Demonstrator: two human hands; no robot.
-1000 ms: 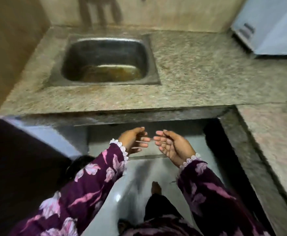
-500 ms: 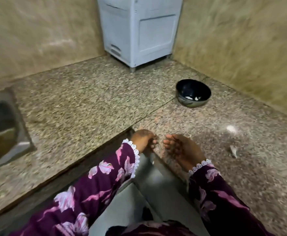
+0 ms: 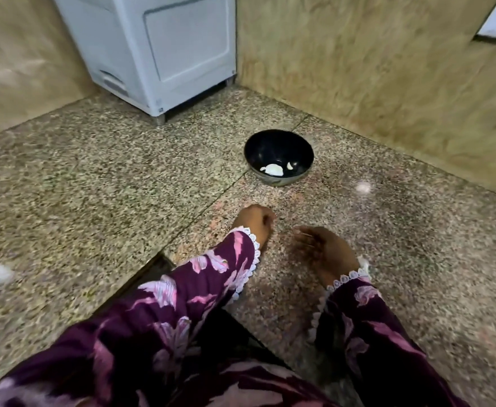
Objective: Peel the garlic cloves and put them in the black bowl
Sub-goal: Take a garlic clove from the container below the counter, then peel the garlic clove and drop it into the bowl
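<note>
Head view: a round black bowl, glossy inside with a paler, patterned outer wall, is seen standing upright on a speckled granite counter, near the far right corner where two mottled beige walls meet. Two pale pieces of garlic are held in the bowl's near side: a larger, flattish one whose long axis runs roughly left to right, and just right of it a small curved clove set more upright in the frame. Which end of either piece is the tip cannot be told.

Both hands are held low over the polished stone, near of the bowl and apart from it. The left hand is curled inward, knuckles up; whether anything is pinched in it cannot be told, as its fingertips are hidden. The right hand is blurred, its fingers loosely bent and pointed left toward the other hand; nothing is seen in its grasp. Dark purple sleeves with pink floral print and white scalloped lace cuffs are worn on both arms.

A boxy, smooth grey-white appliance on short feet is seen at the far side. A thin seam is cut across the counter slabs, running from the near edge toward the bowl.
</note>
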